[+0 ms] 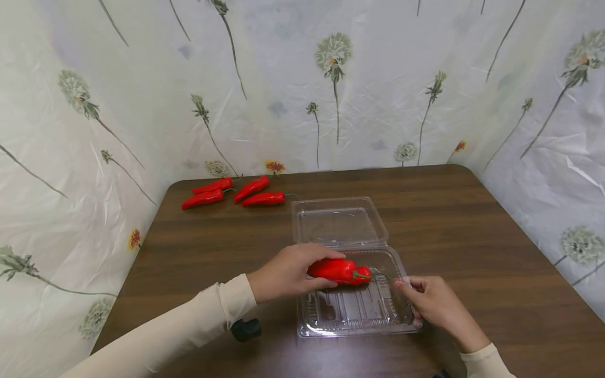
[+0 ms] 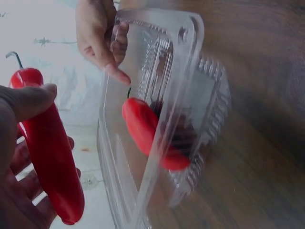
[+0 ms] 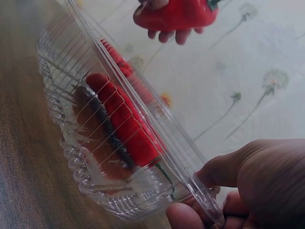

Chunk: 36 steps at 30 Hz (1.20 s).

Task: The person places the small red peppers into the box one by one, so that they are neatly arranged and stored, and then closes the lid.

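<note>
Muted light, tabletop (image 1: 340, 358) glare, hazy wrist views

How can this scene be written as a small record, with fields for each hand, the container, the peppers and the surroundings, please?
Left hand: holds one red pepper above the container
Right hand: grips the rim on the container's right side
Container: clear, open; lid folded back on the far side
Inside: one red pepper with green stem
Other peppers: four, red, at the table's far left
Table: brown, wood-patterned
Surroundings: pale sheet with flower print
</note>
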### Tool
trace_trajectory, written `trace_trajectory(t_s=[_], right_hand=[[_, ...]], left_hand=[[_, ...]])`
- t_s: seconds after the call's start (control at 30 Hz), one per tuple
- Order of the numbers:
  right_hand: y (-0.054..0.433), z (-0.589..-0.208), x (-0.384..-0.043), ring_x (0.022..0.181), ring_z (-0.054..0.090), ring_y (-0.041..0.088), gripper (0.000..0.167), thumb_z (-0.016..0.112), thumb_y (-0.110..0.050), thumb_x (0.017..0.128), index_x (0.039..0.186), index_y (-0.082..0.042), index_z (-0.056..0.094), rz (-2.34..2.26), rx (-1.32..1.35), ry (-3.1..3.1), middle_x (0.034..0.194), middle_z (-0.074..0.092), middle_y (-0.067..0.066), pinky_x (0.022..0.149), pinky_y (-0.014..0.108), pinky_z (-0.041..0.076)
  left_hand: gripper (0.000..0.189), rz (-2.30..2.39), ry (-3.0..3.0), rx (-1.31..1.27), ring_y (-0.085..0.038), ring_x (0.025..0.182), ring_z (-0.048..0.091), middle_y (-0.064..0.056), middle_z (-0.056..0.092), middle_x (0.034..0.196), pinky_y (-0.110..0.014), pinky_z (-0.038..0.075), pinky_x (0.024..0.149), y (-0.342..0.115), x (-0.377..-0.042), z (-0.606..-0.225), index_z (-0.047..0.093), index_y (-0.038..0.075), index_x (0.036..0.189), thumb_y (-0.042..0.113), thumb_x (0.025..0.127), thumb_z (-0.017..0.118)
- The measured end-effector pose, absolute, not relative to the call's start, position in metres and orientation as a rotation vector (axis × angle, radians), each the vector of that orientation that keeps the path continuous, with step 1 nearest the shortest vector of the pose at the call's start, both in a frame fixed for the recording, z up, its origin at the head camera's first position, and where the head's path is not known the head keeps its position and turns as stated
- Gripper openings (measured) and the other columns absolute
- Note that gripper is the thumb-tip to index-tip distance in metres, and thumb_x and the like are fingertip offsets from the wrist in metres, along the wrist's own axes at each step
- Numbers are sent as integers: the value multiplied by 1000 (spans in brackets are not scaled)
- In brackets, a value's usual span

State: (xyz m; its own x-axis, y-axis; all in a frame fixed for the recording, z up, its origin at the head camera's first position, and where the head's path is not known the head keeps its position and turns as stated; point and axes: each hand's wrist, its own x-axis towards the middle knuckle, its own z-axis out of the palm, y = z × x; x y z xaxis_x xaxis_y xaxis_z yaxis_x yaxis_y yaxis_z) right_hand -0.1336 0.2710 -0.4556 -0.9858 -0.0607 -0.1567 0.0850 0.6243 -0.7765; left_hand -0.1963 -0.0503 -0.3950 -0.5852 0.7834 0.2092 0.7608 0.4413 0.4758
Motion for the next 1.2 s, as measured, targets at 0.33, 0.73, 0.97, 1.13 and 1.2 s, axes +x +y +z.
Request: trace_trajectory(t_s=[0.33,0.73,0.97,1.13,1.2], right_hand=[[271,-456,-134,39,55,17,29,63,-32,100,99,-6,74,-1290,19,2675,47,49,1,43,31,47],[271,-456,-133,41,54,15,26,64,-27,100,107,-6,76,-1313,15,2653,49,48,0,44,31,49],[271,-456,-132,40,52,14,25,64,-24,100,111,-4,75,-1346,5,2649,50,49,0,43,31,49],[271,-456,-132,39,53,15,24,64,-26,100,104,-5,75,-1345,-14,2648,48,48,-1,43,31,49],[271,-456,-132,39,53,15,25,64,-29,100,98,-6,74,-1331,-7,2654,47,48,-1,43,31,48]], left_hand=[[48,610,2677,1382,-6,101,63,9,69,121,-21,52,86,-20,-187,-398,63,21,133,31,89,79],[46,398,2808,1365,-6,99,65,9,70,117,-23,55,81,4,-181,-417,63,22,129,36,88,78],[43,301,2844,1409,-6,88,65,9,70,108,-24,56,73,11,-179,-424,64,19,123,36,87,79],[40,256,2847,1439,-4,81,60,8,67,101,-22,55,70,15,-179,-430,63,18,118,38,87,78],[40,233,2849,1443,-5,80,59,7,65,100,-22,55,69,17,-179,-432,63,18,117,39,87,78]])
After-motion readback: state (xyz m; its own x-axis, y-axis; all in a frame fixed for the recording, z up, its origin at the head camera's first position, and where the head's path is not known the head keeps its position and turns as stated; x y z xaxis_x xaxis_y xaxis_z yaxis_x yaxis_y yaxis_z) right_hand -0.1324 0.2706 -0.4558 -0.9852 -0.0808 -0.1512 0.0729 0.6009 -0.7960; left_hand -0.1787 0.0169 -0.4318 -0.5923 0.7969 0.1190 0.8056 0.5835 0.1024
